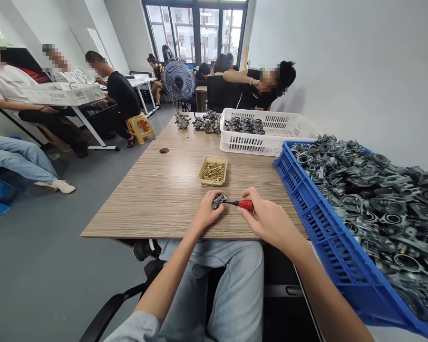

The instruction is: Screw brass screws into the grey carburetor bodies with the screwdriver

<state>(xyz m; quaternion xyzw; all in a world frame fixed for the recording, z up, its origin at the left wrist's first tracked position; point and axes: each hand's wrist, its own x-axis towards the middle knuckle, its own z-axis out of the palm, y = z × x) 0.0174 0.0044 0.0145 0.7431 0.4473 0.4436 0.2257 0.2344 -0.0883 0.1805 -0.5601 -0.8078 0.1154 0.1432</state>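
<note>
My left hand (207,210) holds a small grey metal part (218,201) just above the front of the wooden table (153,199). My right hand (266,213) grips the red handle of a screwdriver (245,204); its dark shaft points left and its tip meets the metal part. Beyond my hands stands a small beige tray (213,182) filled with brass-coloured pieces (214,172).
At the right, a blue crate (317,209) is heaped with grey metal parts. Behind it, a white basket (249,147) holds several dark parts. More metal assemblies (207,122) lie at the table's far edge, near a fan (179,80). A person (267,85) leans beyond the basket.
</note>
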